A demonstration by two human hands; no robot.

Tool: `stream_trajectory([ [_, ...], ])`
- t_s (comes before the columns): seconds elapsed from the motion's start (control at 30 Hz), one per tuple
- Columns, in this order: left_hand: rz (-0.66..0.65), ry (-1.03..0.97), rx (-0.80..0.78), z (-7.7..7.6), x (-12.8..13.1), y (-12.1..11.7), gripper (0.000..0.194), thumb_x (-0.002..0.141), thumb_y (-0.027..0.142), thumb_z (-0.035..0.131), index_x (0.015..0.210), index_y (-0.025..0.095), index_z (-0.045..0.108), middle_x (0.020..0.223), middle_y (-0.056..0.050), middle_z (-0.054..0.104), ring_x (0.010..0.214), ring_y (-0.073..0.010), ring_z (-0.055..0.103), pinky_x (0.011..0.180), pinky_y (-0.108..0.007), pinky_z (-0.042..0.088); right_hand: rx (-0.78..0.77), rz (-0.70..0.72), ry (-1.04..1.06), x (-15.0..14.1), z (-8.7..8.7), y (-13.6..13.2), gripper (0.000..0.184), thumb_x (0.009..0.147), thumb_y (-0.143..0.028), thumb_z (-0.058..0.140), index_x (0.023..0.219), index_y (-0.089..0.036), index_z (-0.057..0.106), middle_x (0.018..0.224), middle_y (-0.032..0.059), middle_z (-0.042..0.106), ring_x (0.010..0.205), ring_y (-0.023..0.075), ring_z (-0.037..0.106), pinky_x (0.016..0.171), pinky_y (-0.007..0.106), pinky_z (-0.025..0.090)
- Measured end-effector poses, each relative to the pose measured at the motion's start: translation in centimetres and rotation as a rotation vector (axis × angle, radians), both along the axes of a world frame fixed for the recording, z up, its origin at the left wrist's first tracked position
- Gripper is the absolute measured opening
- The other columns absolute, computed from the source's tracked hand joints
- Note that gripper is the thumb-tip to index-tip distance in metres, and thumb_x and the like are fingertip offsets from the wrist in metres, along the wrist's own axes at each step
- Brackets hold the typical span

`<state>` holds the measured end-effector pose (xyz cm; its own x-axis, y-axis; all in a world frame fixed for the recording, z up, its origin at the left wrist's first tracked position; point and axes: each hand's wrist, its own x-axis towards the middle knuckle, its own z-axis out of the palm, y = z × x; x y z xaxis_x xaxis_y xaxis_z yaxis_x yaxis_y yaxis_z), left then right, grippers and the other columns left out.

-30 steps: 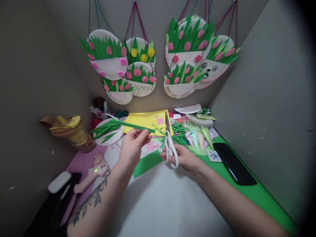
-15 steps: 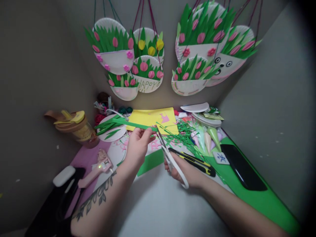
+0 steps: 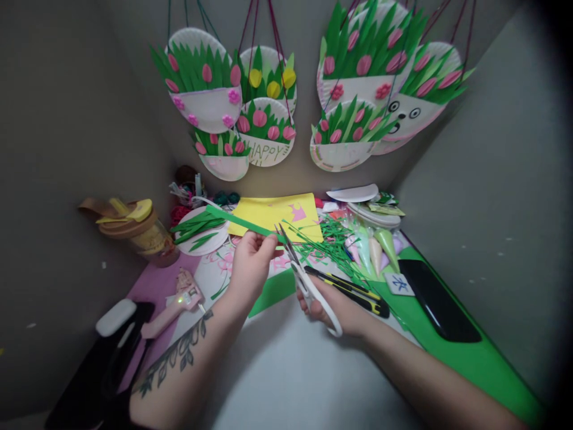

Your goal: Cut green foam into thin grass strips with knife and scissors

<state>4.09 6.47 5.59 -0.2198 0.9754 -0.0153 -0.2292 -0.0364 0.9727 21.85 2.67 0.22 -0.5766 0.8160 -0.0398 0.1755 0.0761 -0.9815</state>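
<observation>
Your right hand (image 3: pixel 333 307) is gripping the white-handled scissors (image 3: pixel 308 283), blades parted at the green paper strip (image 3: pixel 242 222), which your left hand (image 3: pixel 250 266) is pinching above the table. Keep the strip taut, cutting clear of your fingertips (image 3: pixel 268 242).

Left hand (image 3: pixel 250 263) pinched, right hand (image 3: pixel 329 307) curled, forearms converging.

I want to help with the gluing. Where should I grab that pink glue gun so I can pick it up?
Take the pink glue gun by its long handle, the part stretching toward the near-left. Come from above, fingers wrapping both sides. It lies flat on the table, its handle is bare, and the nozzle end points away toward the paper plate, so stay clear of that tip; its light looks on.
</observation>
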Motion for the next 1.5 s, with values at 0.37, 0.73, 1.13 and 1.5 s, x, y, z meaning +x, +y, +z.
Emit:
stream_trajectory([
  [0.37, -0.007, 0.021, 0.009, 0.3, 0.1, -0.2, 0.022, 0.071, 0.033, 0.067, 0.08, 0.015, 0.056, 0.072, 0.001, 0.06, 0.067, -0.0129, 0.06, 0.067, -0.03, 0.054, 0.014, 0.034, -0.021, 0.1, -0.2, 0.3, 0.048, 0.079, -0.064, 0.052, 0.096, -0.019, 0.048, 0.08, 0.0018, 0.048, 0.065, 0.0123, 0.043, 0.057, 0.026, 0.039],
  [0.73, -0.021, 0.07, 0.006, -0.2, -0.1, 0.1, 0.022, 0.073, 0.033, 0.065, 0.082, 0.015, 0.056, 0.071, 0.001, 0.06, 0.063, -0.0128, 0.061, 0.064, -0.028, 0.052, 0.004, 0.012, -0.026, -0.1, 0.2, 0.3, 0.046, 0.079, -0.062, 0.052, 0.089, -0.018, 0.047, 0.075, 0.0002, 0.046, 0.062, 0.011, 0.038, 0.054, 0.025, 0.034],
  [1.13, -0.079, 0.107, 0.04, 0.2, -0.7, 0.4, 0.027, 0.074, 0.038, 0.066, 0.069, 0.016, 0.051, 0.073, -0.002, 0.062, 0.071, -0.0137, 0.06, 0.063, -0.026, 0.052, -0.008, -0.014, -0.029, 0.1, 0.7, 0.5, 0.03, 0.078, -0.048, 0.056, 0.082, -0.019, 0.048, 0.072, -0.0007, 0.043, 0.061, 0.0114, 0.035, 0.052, 0.025, 0.032],
  [1.5, -0.118, 0.127, 0.044, 0.3, -1.0, 0.4, 0.029, 0.074, 0.04, 0.065, 0.069, 0.017, 0.049, 0.073, -0.002, 0.063, 0.072, -0.0144, 0.061, 0.06, -0.025, 0.052, 0.02, -0.017, -0.059, 0.2, 1.0, 0.6, 0.032, 0.076, -0.051, 0.057, 0.08, -0.02, 0.048, 0.072, -0.0005, 0.043, 0.062, 0.0129, 0.036, 0.053, 0.026, 0.032],
])
